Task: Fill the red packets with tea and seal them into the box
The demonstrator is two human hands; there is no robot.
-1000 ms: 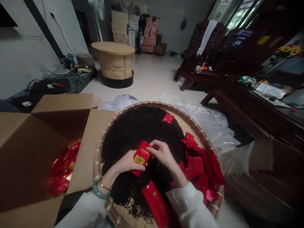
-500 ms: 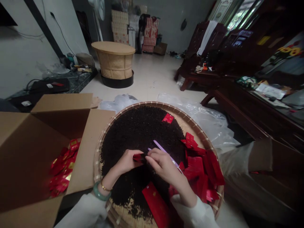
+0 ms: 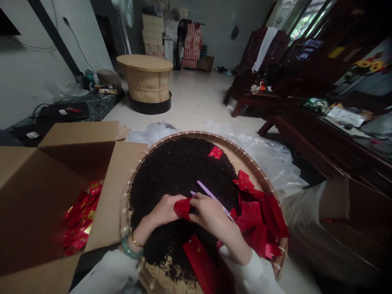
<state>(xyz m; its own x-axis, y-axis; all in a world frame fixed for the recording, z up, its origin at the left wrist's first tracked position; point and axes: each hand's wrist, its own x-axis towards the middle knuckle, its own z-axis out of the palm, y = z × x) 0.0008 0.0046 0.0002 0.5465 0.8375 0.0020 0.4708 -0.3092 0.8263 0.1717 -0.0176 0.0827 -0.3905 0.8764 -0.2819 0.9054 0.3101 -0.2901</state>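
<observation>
Over a round woven bamboo tray [image 3: 260, 163] heaped with dark loose tea leaves [image 3: 171, 167], both hands meet at a small red packet [image 3: 183, 209]. My left hand [image 3: 165, 210] grips the packet's left side. My right hand [image 3: 208, 212] has its fingers closed around the other end, partly hiding it. Purple tongs [image 3: 211, 196] lie on the leaves just behind my right hand. A flat red packet [image 3: 199, 261] rests at the tray's near side. Several more red packets [image 3: 251, 216] pile up at the right, and a single red packet [image 3: 216, 152] sits at the back.
On the left stands an open cardboard box [image 3: 125, 171] with shiny red filled packets [image 3: 82, 216] inside. Clear plastic sheeting [image 3: 263, 151] lies behind the tray. Another box [image 3: 333, 200] is at the right, beside a dark wooden table [image 3: 330, 143]. Farther back is a woven drum-shaped stand [image 3: 148, 81].
The packet between my hands has turned, so more of its red face shows. My right fingers have closed in around its end. The tray's other contents look unchanged.
</observation>
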